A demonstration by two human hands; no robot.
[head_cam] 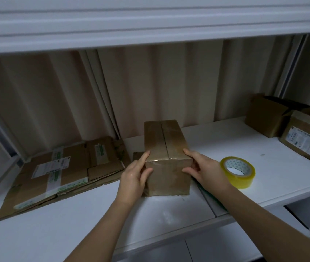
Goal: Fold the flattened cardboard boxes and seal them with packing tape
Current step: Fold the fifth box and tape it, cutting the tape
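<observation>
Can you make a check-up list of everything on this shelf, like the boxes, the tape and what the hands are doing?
Surface: white shelf, with another shelf board above.
Job's things: taped box standing upright in the middle; yellow tape roll lying flat to its right; flattened boxes piled at left.
Clutter: two folded boxes at far right.
Hands: left hand and right hand hold the taped box's near corners.
Cables: nothing seen.
Surroundings: beige curtain behind the shelf.

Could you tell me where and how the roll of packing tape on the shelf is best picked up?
The tape roll lies flat, hole up, beside the right hand. Come from above: thumb inside the core, fingers on the outer rim, probably with that nearer hand.
</observation>
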